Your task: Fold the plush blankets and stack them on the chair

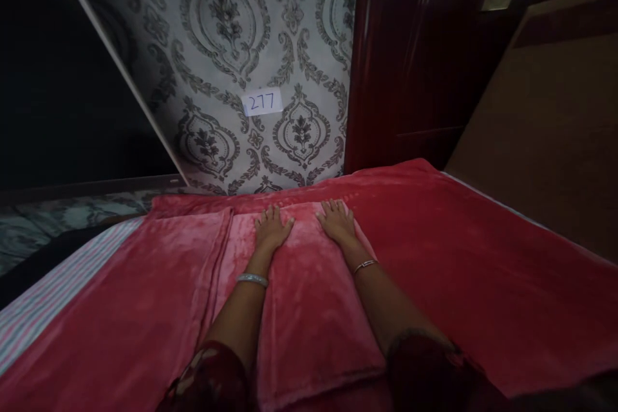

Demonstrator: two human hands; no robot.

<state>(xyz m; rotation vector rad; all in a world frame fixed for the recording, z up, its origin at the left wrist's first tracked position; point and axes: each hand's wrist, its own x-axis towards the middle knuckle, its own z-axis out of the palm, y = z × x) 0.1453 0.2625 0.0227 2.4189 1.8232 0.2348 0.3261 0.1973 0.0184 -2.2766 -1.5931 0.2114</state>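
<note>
A red plush blanket [483,257] is spread over the bed, with part of it folded over itself into a long strip [309,315] in the middle. Flat on the far end of that strip rests my left hand [273,230], its fingers spread and a bracelet on the wrist. My right hand [337,221] lies palm down at the strip's far right corner, fingers apart, with a thin bangle on the forearm. Neither hand grips anything. Left of the strip, another layer of the blanket [154,283] reaches toward the striped sheet.
A striped sheet [72,290] shows along the left side. Patterned wallpaper [226,13] with a paper label [262,101] reading 277 rises behind. A dark screen-like panel [72,77] stands left, a dark red door [400,45] and a brown board [545,122] right.
</note>
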